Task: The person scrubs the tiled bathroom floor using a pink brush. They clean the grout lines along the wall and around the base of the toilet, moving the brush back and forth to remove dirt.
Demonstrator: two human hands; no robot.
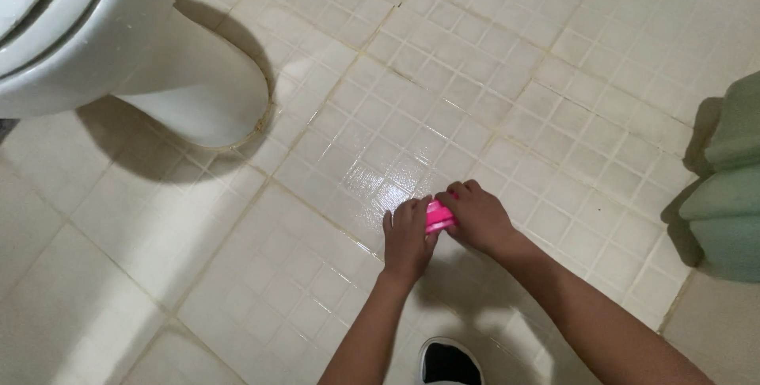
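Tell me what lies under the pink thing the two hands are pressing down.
Wet, glossy cream floor tiles lie under the pink scrubbing pad. The left hand and right hand cover most of it, hiding the contact patch.

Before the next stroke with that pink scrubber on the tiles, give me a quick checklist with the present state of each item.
1. Left hand on the pink scrubber: ok, gripping it.
2. Right hand on it too: ok, covering the other end.
3. Scrubber flat on the tiled floor: cannot tell, the hands hide it.
4. Floor wet ahead of the hands: ok, glossy sheen there.
5. Clear of the toilet base: ok, well apart.
6. Shoe off the wet patch: cannot tell.
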